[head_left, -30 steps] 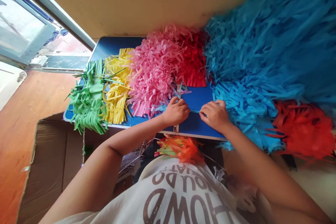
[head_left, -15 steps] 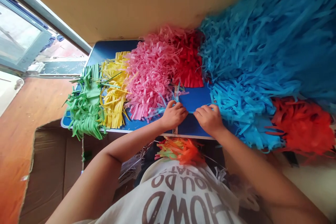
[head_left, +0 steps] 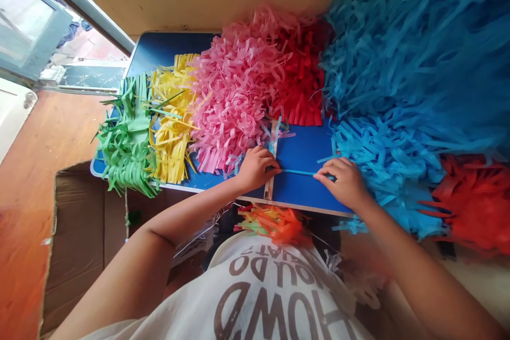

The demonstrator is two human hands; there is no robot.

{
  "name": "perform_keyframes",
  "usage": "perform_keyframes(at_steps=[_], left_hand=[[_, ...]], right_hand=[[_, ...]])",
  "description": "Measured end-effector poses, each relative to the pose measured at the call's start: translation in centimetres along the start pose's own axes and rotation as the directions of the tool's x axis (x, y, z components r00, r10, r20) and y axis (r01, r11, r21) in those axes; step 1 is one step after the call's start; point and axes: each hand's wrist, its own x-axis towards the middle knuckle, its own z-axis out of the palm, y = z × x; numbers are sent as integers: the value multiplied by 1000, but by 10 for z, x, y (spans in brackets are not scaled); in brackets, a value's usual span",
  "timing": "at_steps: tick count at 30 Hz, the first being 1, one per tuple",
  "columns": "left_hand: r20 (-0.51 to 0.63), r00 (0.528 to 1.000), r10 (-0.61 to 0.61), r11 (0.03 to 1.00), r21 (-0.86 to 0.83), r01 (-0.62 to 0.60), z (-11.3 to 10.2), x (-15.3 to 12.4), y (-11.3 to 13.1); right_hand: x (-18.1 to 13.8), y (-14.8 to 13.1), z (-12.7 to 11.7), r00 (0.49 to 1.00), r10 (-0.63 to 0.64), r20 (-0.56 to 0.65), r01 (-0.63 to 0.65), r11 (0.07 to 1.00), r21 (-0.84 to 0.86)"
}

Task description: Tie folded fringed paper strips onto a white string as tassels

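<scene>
A thin light-blue paper strip (head_left: 297, 172) lies stretched across the dark blue table (head_left: 303, 149) between my two hands. My left hand (head_left: 255, 167) pinches its left end, fingers curled closed. My right hand (head_left: 345, 180) pinches the right end beside the heap of blue fringed paper (head_left: 382, 154). Both hands rest low on the table near its front edge.
Piles of fringed paper cover the table: green (head_left: 123, 143), yellow (head_left: 171, 127), pink (head_left: 235, 95), red (head_left: 303, 79), and a huge blue mass (head_left: 418, 48). Orange-red fringe (head_left: 474, 202) lies at right; an orange bundle (head_left: 279, 223) sits in my lap. A cardboard box (head_left: 83, 234) stands at lower left.
My hands were close together; now they have drawn apart, the right moving rightward, and the blue strip is stretched out between them.
</scene>
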Motion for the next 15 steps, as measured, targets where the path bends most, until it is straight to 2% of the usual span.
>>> perform_keyframes(at_steps=[6,11,13,15], left_hand=[[7,1000,-25,1000,7,25,2,2,2],[20,999,-47,993,113,44,0,2,9],[10,997,75,981,179,-76,-3,1,14],[38,966,257,935,243,-258,-5,1,18]], right_hand=[[2,-3,0,999,38,27,-38,999,-25],[9,-5,1,986,145,81,-137,986,-98],[12,-7,-2,976,179,123,-164,979,-124],[14,-13,-6,972,182,148,-158,974,-161]])
